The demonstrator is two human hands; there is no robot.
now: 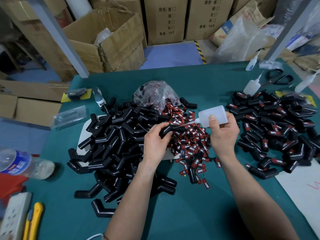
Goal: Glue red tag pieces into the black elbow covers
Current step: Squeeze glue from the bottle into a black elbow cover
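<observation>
Both forearms enter from near edge. Left hand [155, 144] clamps black elbow cover [171, 129] at bend, centre of table. Right hand [223, 134] squeezes glue bottle [213, 116], nozzle w/ tip at cover. Cover looks light, flexible, likely slippery; grip at bend. Red tags [190, 146] lie just beneath.

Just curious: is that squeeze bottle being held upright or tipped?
Tipped: the glue bottle lies sideways in the right hand, nozzle toward the black elbow cover.

Both bare arms reach forward toward 12 o'clock. The left hand [154, 142] is curled tight, fingers wrapped around something. The right hand [223, 131] is up a bit higher, squeezed shut, thumb on top.
</observation>
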